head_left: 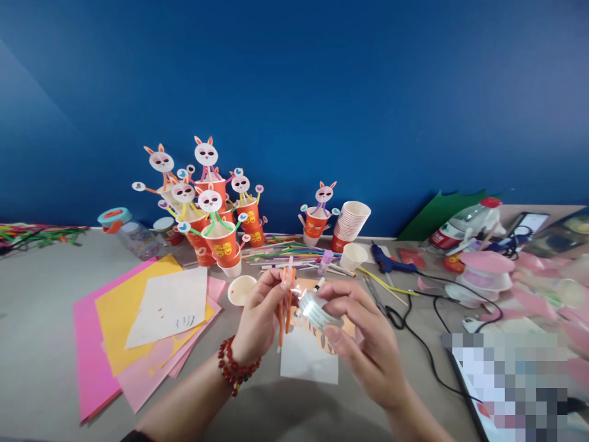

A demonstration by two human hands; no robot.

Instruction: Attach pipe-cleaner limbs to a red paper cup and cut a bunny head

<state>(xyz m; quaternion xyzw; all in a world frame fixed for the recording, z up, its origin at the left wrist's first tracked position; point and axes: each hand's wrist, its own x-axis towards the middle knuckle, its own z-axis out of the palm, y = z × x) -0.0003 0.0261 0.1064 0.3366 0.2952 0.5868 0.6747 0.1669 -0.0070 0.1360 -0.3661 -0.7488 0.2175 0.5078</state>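
Note:
Pinched between the thumb and fingers of my left hand [260,310] are thin bent orange strips [288,307], held roughly upright with a pale stick end showing at the top. My right hand [370,334] grips a roll of clear tape [317,310], and a shiny free end reaches toward the orange strips. Beneath the hands lies a white paper sheet [309,362] with an orange-tan piece bearing dark marks, partly covered by the tape and fingers. A white paper cup [242,290] stands just beyond my left wrist.
Red paper cups with rabbit figures [219,236] crowd the back left. Behind my hands are a cup stack [352,221] and loose coloured sticks [285,250]. Coloured paper [108,344] spreads at left. At right are a blue glue gun [391,264], black cable, scissors and a bottle [460,227].

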